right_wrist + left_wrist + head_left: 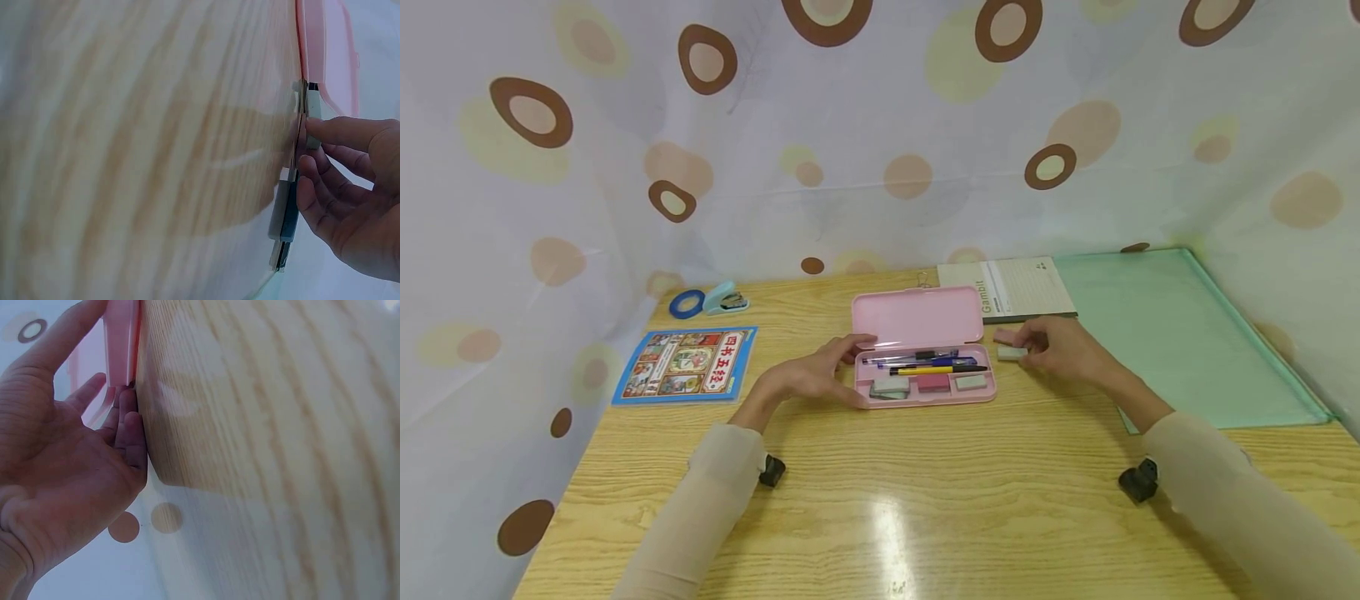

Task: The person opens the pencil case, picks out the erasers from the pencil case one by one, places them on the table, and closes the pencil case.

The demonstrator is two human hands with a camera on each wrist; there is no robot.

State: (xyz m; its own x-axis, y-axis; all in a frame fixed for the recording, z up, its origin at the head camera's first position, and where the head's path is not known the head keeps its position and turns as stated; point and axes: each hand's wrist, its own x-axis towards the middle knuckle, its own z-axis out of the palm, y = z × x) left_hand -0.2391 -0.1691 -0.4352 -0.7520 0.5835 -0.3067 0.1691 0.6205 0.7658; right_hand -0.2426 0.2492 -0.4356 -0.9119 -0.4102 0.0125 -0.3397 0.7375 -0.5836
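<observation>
A pink pencil case (940,401) lies with its lid raised at the back. My left hand (808,375) holds its left end, the thumb along the front wall and the fingers behind; the left wrist view shows the case (120,344) between them. Inside are several pens, among them a yellow and black pen (925,371), plus pale erasers (890,386) and a red eraser (933,382). Right of the case, my right hand (1067,350) pinches a whitish eraser (1011,353), also seen in the right wrist view. Just behind it is a pink eraser (1008,337).
A notebook (1026,287) lies behind the right hand, partly beside a green translucent mat (1180,350). Off to the left are a blue picture book (688,364), a blue tape roll (687,304) and a light blue stapler (725,300). A patterned curtain (865,225) borders the table.
</observation>
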